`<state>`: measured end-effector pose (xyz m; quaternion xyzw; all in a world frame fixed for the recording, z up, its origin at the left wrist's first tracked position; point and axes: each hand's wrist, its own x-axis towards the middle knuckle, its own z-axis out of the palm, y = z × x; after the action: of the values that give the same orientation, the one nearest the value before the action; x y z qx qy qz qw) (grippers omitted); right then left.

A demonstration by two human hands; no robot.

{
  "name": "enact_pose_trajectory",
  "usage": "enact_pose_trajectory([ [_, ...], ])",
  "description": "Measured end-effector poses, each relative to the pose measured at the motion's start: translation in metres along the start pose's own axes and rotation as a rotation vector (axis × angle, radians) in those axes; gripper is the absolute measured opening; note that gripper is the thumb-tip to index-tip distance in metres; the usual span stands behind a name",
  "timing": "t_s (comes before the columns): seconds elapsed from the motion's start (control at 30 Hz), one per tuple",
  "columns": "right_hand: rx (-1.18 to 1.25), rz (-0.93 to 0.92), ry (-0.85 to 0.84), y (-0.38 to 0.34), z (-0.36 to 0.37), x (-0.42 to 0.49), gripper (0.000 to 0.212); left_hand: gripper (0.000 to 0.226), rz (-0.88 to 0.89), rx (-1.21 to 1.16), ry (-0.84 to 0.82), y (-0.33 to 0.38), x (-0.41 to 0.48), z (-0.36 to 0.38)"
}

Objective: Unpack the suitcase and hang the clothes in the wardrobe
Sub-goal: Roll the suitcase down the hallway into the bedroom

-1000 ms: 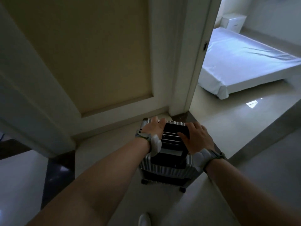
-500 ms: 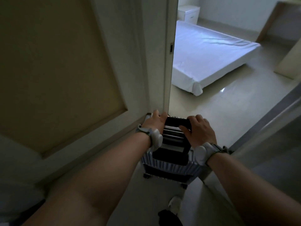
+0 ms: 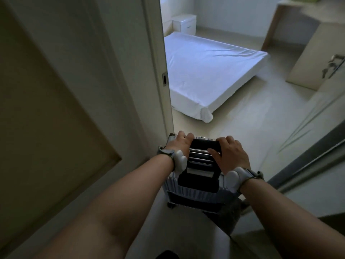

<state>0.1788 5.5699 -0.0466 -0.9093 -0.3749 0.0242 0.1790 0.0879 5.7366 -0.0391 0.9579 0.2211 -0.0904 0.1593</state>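
Head view: a pale panelled door (image 3: 56, 113) filled the left half of the scene, and its edge, fitted with a latch plate (image 3: 164, 79), stood at the doorway. Beyond the doorway, a glossy pale floor (image 3: 242, 118) extended to the far wall. A low bed (image 3: 209, 68) with a white sheet lay on that floor at far centre. A beige cabinet (image 3: 309, 58) stood at far right, apart from the bed. The suitcase (image 3: 196, 192), silver and ribbed, stood upright on the floor at near centre, in the doorway and just beside the door edge. Its black handle (image 3: 202, 146) was at the top. The left hand (image 3: 179, 144) gripped the left end of the handle, fingers curled over it. The right hand (image 3: 231, 154) gripped the right end, fingers curled over the bar, thumb on the near side. Each wrist carried a grey wrist band (image 3: 164, 152). A white nightstand (image 3: 183, 23) stood near the far left corner of the bed.
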Motion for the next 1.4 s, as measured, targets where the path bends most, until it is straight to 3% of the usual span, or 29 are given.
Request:
enact_pose_trajectory([
  [0.27,-0.022,0.111,0.035,0.05,-0.004,0.099,0.042,0.044,0.136,0.027,-0.041,0.014,0.132,-0.023],
  [0.6,-0.108,0.402,0.094,0.12,-0.02,0.24,0.045,0.035,0.348,0.049,-0.071,0.054,0.328,-0.06],
  [1.4,-0.14,0.451,0.126,0.351,-0.074,0.495,0.044,0.026,0.468,-0.013,-0.085,0.214,0.641,-0.112],
])
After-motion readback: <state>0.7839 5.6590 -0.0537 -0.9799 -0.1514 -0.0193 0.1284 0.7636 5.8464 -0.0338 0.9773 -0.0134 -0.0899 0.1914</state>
